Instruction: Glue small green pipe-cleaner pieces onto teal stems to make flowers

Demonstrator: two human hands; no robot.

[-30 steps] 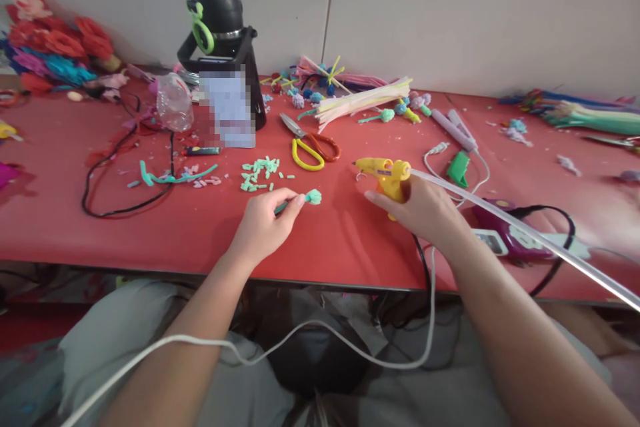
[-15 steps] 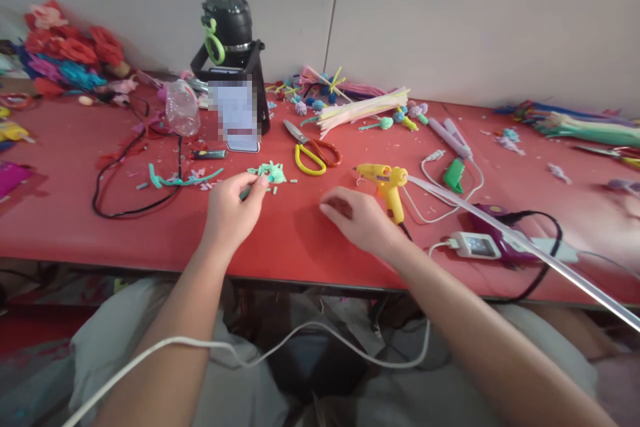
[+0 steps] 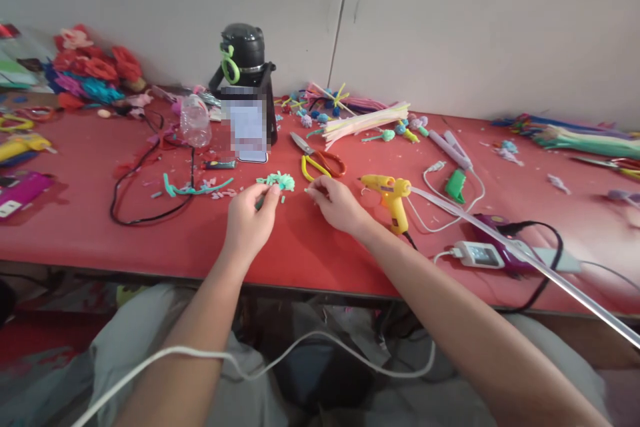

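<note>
My left hand [image 3: 253,219] is closed in a pinch on a green fuzzy piece, mostly hidden by the thumb and fingers. Right at those fingertips lies a pile of short mint-green pipe cleaner snippets [image 3: 281,180], so where the held piece ends is hard to tell. My right hand [image 3: 339,203] pinches one small mint-green snippet [image 3: 307,190] between thumb and forefinger, just right of the pile. Scissors [image 3: 325,163] with yellow and orange handles lie open behind it. A yellow glue gun [image 3: 387,193] rests on its side to the right, a long clear glue stick [image 3: 465,217] in its back.
A black bottle [image 3: 243,47] stands behind a propped phone [image 3: 249,130]. Pipe cleaner bundles [image 3: 367,123] lie at the back. A black cable [image 3: 117,193] loops on the left; a purple power strip [image 3: 500,240] sits right. A white cord [image 3: 250,373] crosses my lap.
My right hand has moved left and slightly forward, towards the pile, and a small snippet now shows at its fingertips. My left hand keeps its pinch. The view has shifted slightly.
</note>
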